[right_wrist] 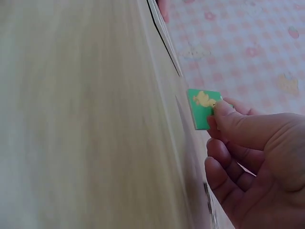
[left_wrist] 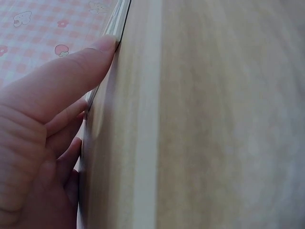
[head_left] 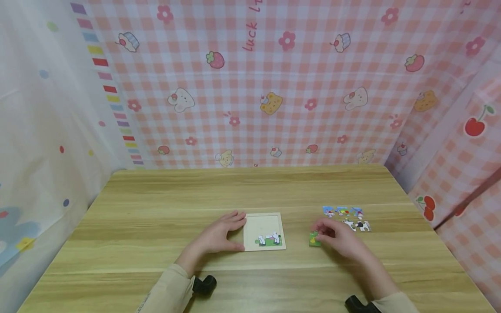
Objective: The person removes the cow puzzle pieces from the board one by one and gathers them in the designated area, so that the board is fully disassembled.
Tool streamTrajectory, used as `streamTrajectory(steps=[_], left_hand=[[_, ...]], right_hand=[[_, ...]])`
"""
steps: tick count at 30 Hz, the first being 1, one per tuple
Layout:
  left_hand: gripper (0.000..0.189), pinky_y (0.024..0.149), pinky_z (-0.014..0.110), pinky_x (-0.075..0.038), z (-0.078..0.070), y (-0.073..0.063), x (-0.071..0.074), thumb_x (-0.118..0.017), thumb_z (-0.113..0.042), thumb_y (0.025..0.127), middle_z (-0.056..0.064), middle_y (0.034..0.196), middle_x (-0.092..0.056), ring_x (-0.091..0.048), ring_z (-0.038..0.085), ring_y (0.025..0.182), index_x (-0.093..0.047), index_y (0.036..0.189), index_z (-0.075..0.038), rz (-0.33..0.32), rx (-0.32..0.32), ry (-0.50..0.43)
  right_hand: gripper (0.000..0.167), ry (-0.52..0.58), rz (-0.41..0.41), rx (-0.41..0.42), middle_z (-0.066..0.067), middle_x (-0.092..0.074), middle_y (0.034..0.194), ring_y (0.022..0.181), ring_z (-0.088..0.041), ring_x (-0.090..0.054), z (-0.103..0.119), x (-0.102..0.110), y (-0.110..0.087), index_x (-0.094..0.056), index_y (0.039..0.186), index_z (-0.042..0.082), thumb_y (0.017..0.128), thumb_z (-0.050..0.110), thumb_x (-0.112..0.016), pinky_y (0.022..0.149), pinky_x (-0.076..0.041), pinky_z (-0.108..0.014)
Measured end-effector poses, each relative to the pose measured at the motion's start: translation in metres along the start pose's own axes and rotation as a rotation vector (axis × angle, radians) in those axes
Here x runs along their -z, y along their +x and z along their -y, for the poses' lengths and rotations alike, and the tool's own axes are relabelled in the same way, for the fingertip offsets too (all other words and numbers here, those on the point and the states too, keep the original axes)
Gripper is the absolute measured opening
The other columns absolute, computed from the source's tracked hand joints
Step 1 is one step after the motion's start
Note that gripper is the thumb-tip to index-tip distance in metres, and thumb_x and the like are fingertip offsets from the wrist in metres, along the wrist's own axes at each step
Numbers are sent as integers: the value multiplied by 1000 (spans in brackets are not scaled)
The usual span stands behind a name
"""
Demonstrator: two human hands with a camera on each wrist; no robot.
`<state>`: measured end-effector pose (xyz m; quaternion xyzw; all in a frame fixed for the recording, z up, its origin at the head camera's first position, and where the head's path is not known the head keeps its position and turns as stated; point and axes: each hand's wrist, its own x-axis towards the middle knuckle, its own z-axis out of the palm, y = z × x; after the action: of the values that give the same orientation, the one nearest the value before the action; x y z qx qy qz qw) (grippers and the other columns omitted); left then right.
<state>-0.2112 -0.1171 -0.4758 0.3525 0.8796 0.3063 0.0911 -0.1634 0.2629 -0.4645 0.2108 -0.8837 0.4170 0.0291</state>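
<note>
A square pale wooden puzzle tray [head_left: 261,225] lies on the table, with green pieces bearing white animal parts fitted along its lower right. My left hand [head_left: 219,232] rests at the tray's left edge, thumb at the near corner and fingers near the far one. In the left wrist view the thumb [left_wrist: 71,78] touches the tray's edge. My right hand [head_left: 337,237] pinches a green puzzle piece [right_wrist: 202,109] with a yellow figure between thumb and fingers, held to the right of the tray. The right wrist view shows the piece tilted up from the table.
Several loose puzzle pieces [head_left: 343,211] with blue parts lie behind my right hand, and black-and-white pieces [head_left: 362,225] lie just nearer. The wooden table [head_left: 176,191] ends at a pink checked curtain [head_left: 242,87]. Black wrist mounts [head_left: 205,285] sit at both sleeves.
</note>
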Motion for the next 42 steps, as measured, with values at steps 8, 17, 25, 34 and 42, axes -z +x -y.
streamTrajectory(steps=[8,17,25,34,42], left_hand=[[79,117,52,-20,1,0,-1,-81,-36,82,9,157,-35,-20,34,148,-48,145,0,3,8,3],[79,117,53,-20,1,0,0,-81,-35,82,10,157,-35,-21,35,148,-48,145,0,-1,0,2],[79,117,52,-20,1,0,0,-81,-34,82,10,157,-35,-21,35,147,-48,144,0,-2,-3,8],[79,117,52,-20,2,1,-1,-81,-35,82,9,157,-35,-20,34,148,-47,145,0,2,-3,13],[79,117,52,-20,1,1,-1,-81,-34,82,10,157,-35,-20,34,148,-47,145,0,3,0,1]], right_hand=[[17,-8,-35,46,-1,-66,84,77,-4,-56,-12,16,-12,-67,100,3,85,-4,-73,65,-49,-22],[16,-62,-50,25,2,-65,83,77,-3,-56,-19,27,-20,-67,99,7,86,-1,-73,65,-48,-22],[18,-124,-69,22,2,-65,85,74,-2,-52,-25,32,-23,-70,98,6,84,-4,-73,63,-46,-23],[22,-165,-73,-18,4,-64,88,72,-3,-52,-25,34,-22,-73,100,6,82,-6,-74,62,-47,-24],[25,-190,-123,15,-3,-67,92,73,-2,-53,-27,32,-23,-74,102,4,79,-5,-77,62,-48,-23]])
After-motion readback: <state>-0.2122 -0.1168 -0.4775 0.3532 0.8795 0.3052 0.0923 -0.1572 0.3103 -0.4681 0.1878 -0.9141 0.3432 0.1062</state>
